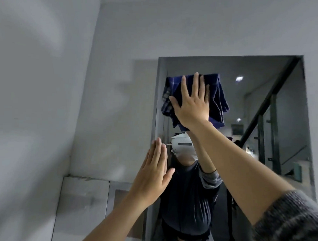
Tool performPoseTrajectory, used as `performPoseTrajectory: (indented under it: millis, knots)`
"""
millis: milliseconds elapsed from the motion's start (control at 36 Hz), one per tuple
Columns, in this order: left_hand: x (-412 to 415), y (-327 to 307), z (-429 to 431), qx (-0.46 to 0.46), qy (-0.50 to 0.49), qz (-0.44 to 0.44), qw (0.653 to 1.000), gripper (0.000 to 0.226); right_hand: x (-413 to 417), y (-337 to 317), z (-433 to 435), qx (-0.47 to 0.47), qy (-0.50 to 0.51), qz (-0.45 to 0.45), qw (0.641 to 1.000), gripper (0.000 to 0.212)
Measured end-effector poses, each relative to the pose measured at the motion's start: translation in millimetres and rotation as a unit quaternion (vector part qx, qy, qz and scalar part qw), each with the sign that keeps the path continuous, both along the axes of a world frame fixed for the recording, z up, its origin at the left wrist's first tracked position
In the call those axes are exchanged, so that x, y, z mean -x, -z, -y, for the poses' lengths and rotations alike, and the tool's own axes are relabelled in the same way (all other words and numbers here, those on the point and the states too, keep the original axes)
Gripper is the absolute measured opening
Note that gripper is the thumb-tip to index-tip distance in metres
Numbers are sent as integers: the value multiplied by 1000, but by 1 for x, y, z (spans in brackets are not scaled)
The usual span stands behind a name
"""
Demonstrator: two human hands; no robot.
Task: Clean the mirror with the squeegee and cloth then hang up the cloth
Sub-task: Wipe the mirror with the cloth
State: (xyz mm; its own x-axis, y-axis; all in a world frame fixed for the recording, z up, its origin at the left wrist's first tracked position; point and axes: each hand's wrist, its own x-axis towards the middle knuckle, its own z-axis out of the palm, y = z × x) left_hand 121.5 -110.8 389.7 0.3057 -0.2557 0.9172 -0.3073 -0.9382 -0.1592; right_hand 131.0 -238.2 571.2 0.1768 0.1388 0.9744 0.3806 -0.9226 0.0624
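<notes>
Mirror [274, 110] on the grey wall [48, 80], seen from the wearer's head camera, serves as the landmark for all positions below. A dark blue cloth [216, 97] lies flat against the glass near the mirror's upper left corner, pinned there by the right hand [191, 105]; its fingers [196, 83] are straight and slightly spread, pressing with the open palm and not clamped around the fabric. The left hand [152, 176] rests lower down, at the mirror's left edge, fingers straight and held together, the palm flat against the frame or wall as a brace; it holds nothing. No squeegee is visible anywhere, so the step in hand appears to be wiping with the cloth. The glass reflects the wearer's raised arm, a dark top and a white headset, with a black stair rail [274, 99] reflected toward the mirror's right side. Risks from this position: because the cloth is held only by palm pressure, any easing of that pressure would let the loose lower folds slide and the cloth drop down the glass; a bunched cloth may leave streaks; the bracing left hand could mark the glass if it strays from the frame.
</notes>
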Motion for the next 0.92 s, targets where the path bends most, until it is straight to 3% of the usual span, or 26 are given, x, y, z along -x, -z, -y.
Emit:
performPoseTrajectory:
  millis: [139, 278, 361, 500, 611, 694, 806, 917]
  knots:
    - [4, 19, 7, 39, 13, -16, 999, 71, -4, 33, 5, 243, 33, 46, 968, 68]
    - [5, 19, 7, 34, 13, -31, 999, 72, -5, 37, 81, 334, 90, 45, 937, 70]
    - [4, 20, 7, 36, 9, -35, 999, 72, 1, 32, 131, 262, 112, 29, 958, 70]
    - [6, 21, 9, 54, 22, -35, 998, 70, -2, 46, 191, -10, 97, -1, 995, 67]
    - [6, 22, 11, 64, 33, -38, 997, 71, -5, 72, 186, -229, 54, -7, 972, 67]
    - [7, 23, 13, 75, 38, -36, 996, 72, -7, 89, 157, -343, 28, -14, 939, 69]
    - [14, 34, 17, 93, 83, -63, 990, 71, -5, 101, 106, -389, 9, -21, 921, 70]
    - [16, 52, 14, 87, 80, -63, 991, 70, -2, 100, 55, -335, -6, -18, 942, 68]
